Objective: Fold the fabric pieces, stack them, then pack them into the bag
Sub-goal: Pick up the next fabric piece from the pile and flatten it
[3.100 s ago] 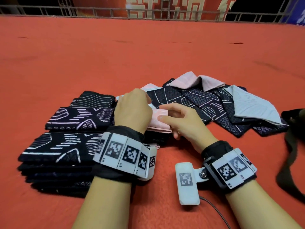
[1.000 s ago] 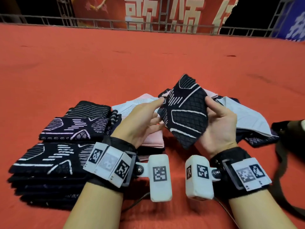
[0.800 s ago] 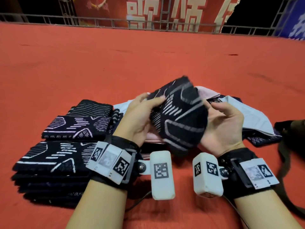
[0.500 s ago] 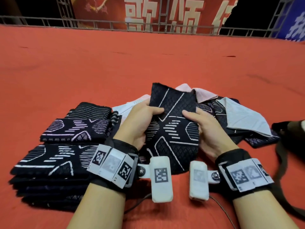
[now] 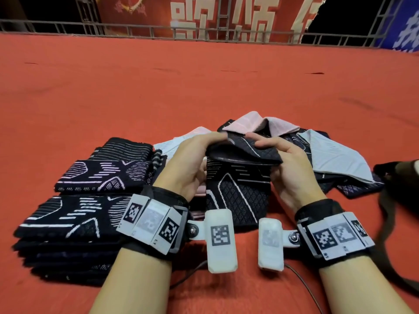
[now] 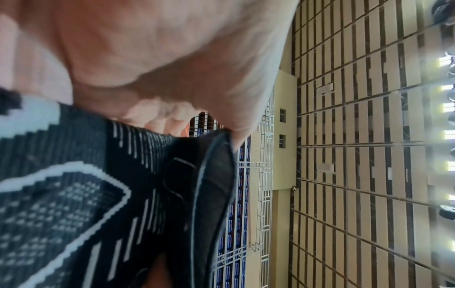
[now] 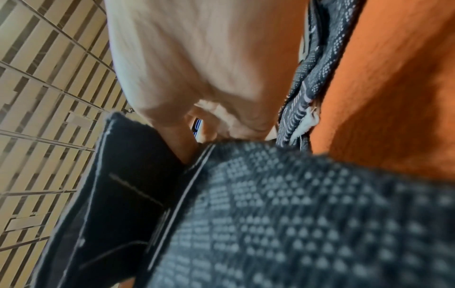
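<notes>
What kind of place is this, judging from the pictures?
Probably a large indoor hall or arena: a wide red carpeted floor edged by a metal railing, a red banner behind it, and a high slatted ceiling.

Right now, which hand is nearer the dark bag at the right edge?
Right. The right hand holds the patterned cloth between the bag and the left hand, which grips the cloth's far side.

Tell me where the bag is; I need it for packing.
In the head view the dark bag lies at the far right edge on the red cloth, right of the unfolded pieces.
</notes>
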